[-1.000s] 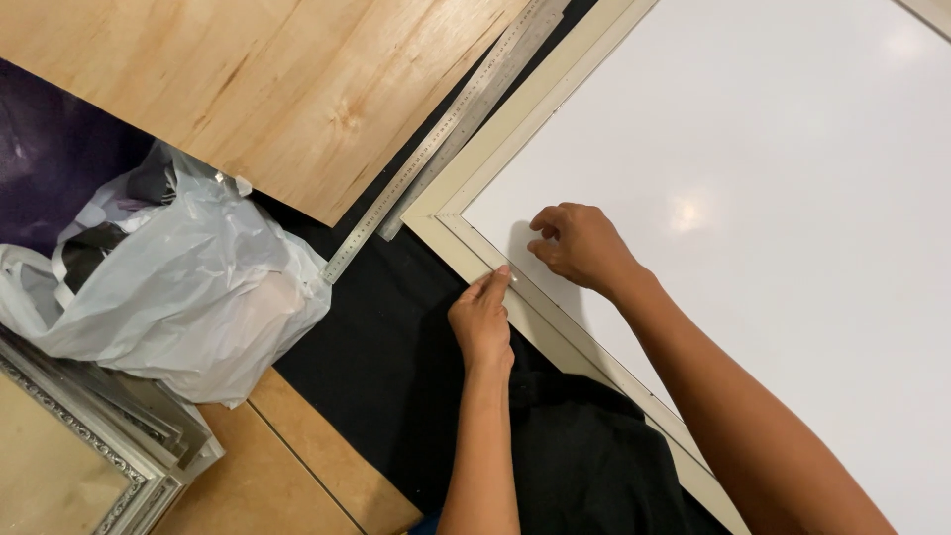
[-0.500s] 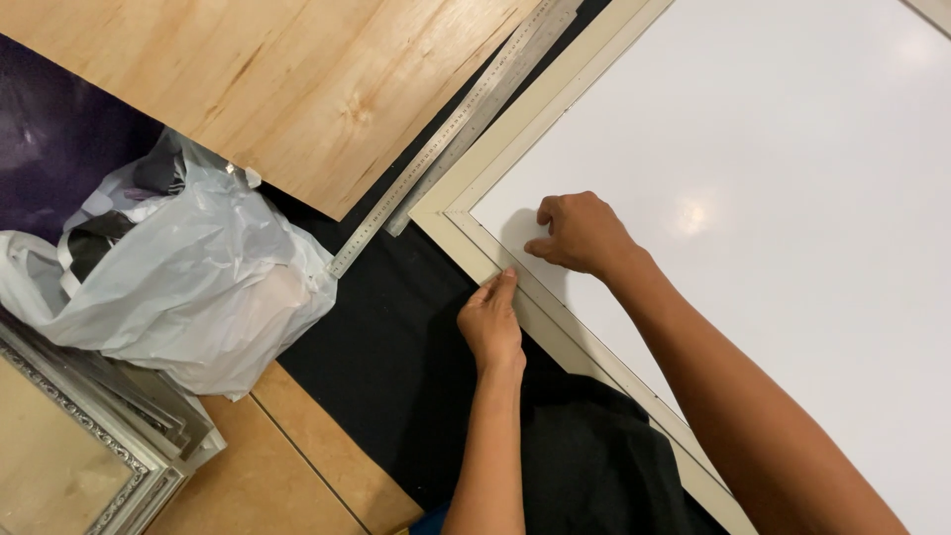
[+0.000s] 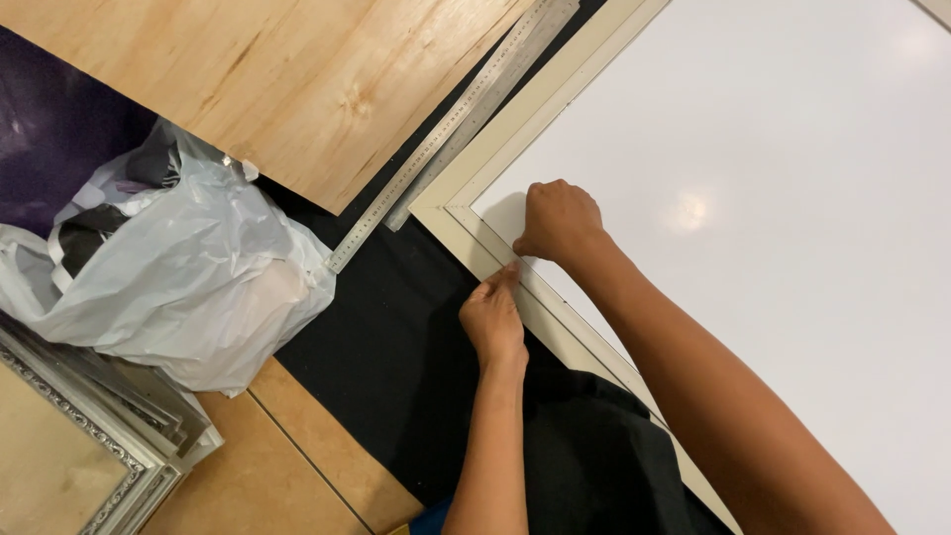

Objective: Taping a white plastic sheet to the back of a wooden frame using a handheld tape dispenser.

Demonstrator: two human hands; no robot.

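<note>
Crowding your workspace, a crumpled white plastic bag (image 3: 188, 282) sits on the black cloth (image 3: 396, 327) to your left, beside stacked ornate silver frames (image 3: 89, 436), while two long metal rulers (image 3: 466, 109) lie along the wooden board (image 3: 297, 89) just beyond the frame's corner. The cream picture frame (image 3: 466, 223) with its glossy white panel (image 3: 773, 218) fills the right side. Your left hand (image 3: 493, 319) pinches the frame's lower rail near the corner; your right hand (image 3: 560, 220) is clenched, pressing on the rail's inner edge.
</note>
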